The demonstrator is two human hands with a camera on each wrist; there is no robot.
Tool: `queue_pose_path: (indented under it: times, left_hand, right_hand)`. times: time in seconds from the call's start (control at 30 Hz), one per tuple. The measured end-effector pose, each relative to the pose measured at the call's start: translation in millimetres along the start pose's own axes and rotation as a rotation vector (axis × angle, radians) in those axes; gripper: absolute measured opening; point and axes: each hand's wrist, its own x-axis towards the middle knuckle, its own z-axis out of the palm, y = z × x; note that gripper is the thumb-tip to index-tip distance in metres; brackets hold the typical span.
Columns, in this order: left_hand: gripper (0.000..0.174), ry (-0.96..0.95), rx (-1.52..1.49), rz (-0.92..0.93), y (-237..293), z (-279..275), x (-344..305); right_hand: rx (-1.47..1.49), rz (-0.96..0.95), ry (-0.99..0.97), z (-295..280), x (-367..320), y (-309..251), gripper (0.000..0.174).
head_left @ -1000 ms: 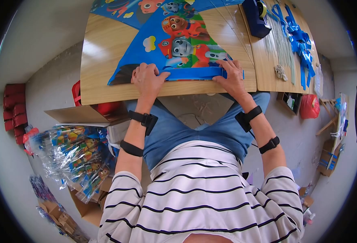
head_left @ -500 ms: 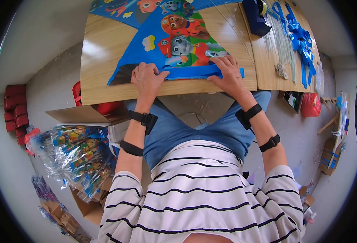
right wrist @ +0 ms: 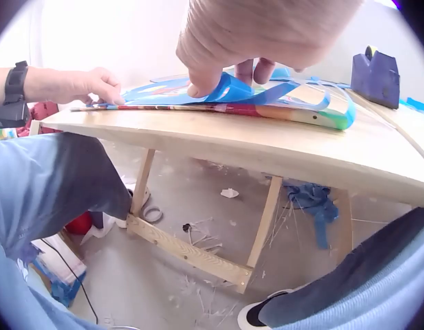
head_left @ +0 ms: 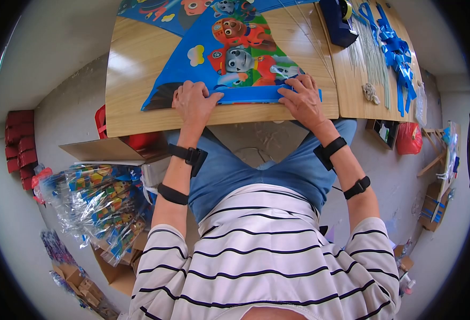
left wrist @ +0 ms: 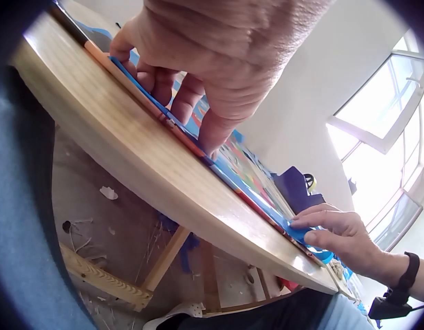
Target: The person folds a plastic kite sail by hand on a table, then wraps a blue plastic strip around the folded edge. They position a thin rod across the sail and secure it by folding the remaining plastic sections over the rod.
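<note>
A blue cartoon-printed kite (head_left: 235,53) lies flat on the wooden table (head_left: 134,74). A blue strip (head_left: 251,95) runs along its near edge. My left hand (head_left: 192,102) presses fingertips down on the strip's left end, seen close in the left wrist view (left wrist: 198,69). My right hand (head_left: 299,98) is at the strip's right end. In the right wrist view that hand (right wrist: 253,34) pinches the strip (right wrist: 232,89) between thumb and fingers and lifts it off the kite. The left hand (right wrist: 95,86) shows at the far end there.
A dark blue tape dispenser (head_left: 335,21), thin rods (head_left: 368,53), blue ribbons (head_left: 397,53) and a string bundle (head_left: 370,95) lie at the table's right. Plastic-wrapped packs (head_left: 96,208) and cardboard boxes (head_left: 107,152) crowd the floor at my left.
My right hand went from lying flat on the strip to pinching its right end and raising it a little. The left hand has stayed in place.
</note>
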Motion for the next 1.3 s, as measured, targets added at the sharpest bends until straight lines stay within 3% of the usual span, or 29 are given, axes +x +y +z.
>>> queue_pose_path:
  times: [0.37,0.77,1.3]
  left_hand:
    - [0.044,-0.043,0.012,-0.011,2.8,-4.2,1.0]
    - [0.042,-0.009,0.001,0.000,-0.7,0.0,0.3]
    - [0.042,-0.034,0.004,-0.008,-0.7,-0.4,0.9]
  right_hand:
    - [-0.027,-0.110,-0.004,-0.3,6.8,-8.8,0.023]
    - [0.059,-0.109,0.000,9.9,4.1,2.3,0.019]
    - [-0.050,-0.152,-0.004,6.6,-0.3,4.8,0.010]
